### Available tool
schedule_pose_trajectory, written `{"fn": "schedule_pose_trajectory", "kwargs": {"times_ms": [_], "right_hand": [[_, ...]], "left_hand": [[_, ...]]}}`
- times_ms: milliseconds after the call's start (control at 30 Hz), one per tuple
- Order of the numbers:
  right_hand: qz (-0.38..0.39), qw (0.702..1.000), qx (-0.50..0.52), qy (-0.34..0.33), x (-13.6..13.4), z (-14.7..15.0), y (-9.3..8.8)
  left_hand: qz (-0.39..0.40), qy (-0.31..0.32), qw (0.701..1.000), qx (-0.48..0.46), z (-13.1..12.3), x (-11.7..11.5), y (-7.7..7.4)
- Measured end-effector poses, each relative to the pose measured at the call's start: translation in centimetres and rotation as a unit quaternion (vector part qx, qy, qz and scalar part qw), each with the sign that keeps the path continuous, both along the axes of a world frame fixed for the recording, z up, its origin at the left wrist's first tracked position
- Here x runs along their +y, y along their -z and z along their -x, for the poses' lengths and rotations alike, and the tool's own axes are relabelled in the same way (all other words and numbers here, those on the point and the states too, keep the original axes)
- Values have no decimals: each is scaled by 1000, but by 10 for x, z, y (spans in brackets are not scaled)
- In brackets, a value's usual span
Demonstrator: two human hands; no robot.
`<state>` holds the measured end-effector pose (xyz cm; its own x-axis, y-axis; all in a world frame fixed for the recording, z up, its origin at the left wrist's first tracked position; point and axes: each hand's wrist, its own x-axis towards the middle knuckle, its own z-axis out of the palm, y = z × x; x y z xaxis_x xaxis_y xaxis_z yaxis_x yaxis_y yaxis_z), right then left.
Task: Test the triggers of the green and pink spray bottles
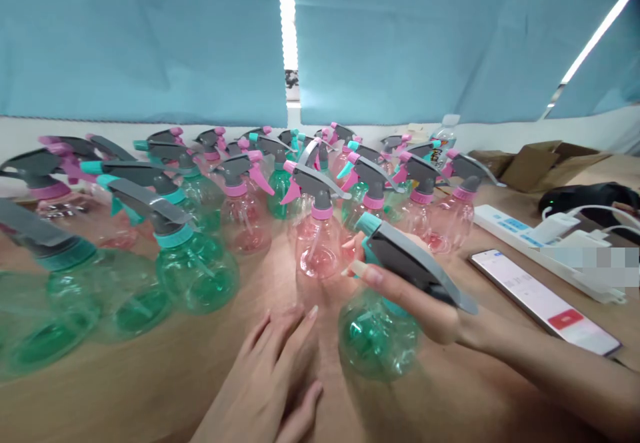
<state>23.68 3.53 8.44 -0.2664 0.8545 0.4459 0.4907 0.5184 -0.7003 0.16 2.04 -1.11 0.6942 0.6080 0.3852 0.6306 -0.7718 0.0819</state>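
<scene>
My right hand (420,303) is wrapped round the neck and trigger head of a green spray bottle (377,339), which has a teal nozzle and a grey top. The bottle's nozzle points to the upper left, and its clear round body hangs below my fingers. Low in the middle, my left hand (275,369) rests on the table (190,389) with its fingers stretched forward, holding nothing. Just beyond it stands a pink spray bottle (320,246) with a grey and pink head. Another green spray bottle (197,273) is to the left of my left hand.
Several more pink and green spray bottles crowd the back and left. At the right lie a phone (545,299) with a lit screen and a white power strip (530,236) with plugs. A cardboard piece (545,166) and a water bottle (447,137) stand behind, before a blue curtain (400,43).
</scene>
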Motion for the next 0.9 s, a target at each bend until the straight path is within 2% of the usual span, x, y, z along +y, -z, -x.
{"fn": "schedule_pose_trajectory", "kwargs": {"times_ms": [200, 567, 667, 733, 900], "right_hand": [[48, 995, 63, -62, 2, 1, 8], [60, 993, 82, -61, 2, -3, 12], [78, 990, 87, -80, 3, -2, 12], [63, 988, 106, -89, 3, -1, 11], [71, 992, 82, -68, 2, 0, 13]], "left_hand": [[-20, 8, 1000, 15, 3, -1, -1], [5, 34, 998, 53, 5, 2, 4], [18, 37, 997, 58, 5, 1, 2], [27, 33, 997, 65, 5, 0, 0], [53, 29, 995, 74, 4, 0, -5]]}}
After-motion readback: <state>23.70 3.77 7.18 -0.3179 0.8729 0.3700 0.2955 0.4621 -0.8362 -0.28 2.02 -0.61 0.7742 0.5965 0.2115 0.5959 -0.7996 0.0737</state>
